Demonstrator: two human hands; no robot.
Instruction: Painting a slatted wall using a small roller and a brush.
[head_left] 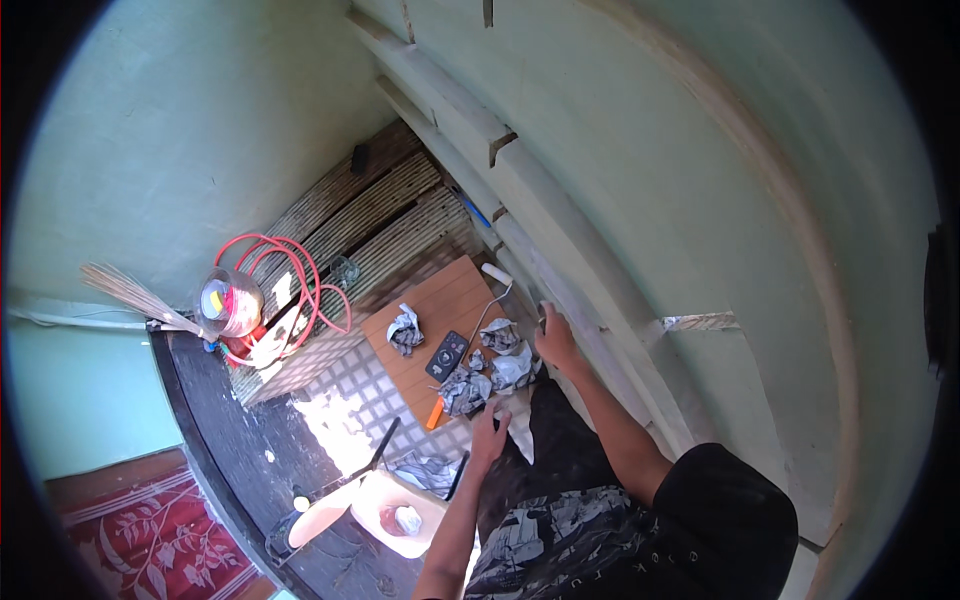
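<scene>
My right hand [557, 338] is raised beside the right side of a brown wood-grain board [435, 290], its fingers curled around a small dark thing I cannot make out. My left hand [489, 436] is low at the board's near edge, closed with a dark bit showing at the fingers. On the board lie crumpled newspaper balls [465, 391], [404, 332] and several more. A paint roller [496, 273] with a white sleeve, bent wire frame and orange handle [435, 413] runs partly under the paper. A dark flat rectangular device [447, 357] with a round mark lies among them.
A slatted bench [345, 215] stands beyond the board. A red hose [318, 290] coils around a clear tub [240, 305], near a stick broom [140, 297]. Close by on the left are a cream chair [375, 510] and a dark tabletop [225, 400]. The ledged wall [600, 270] rises on the right.
</scene>
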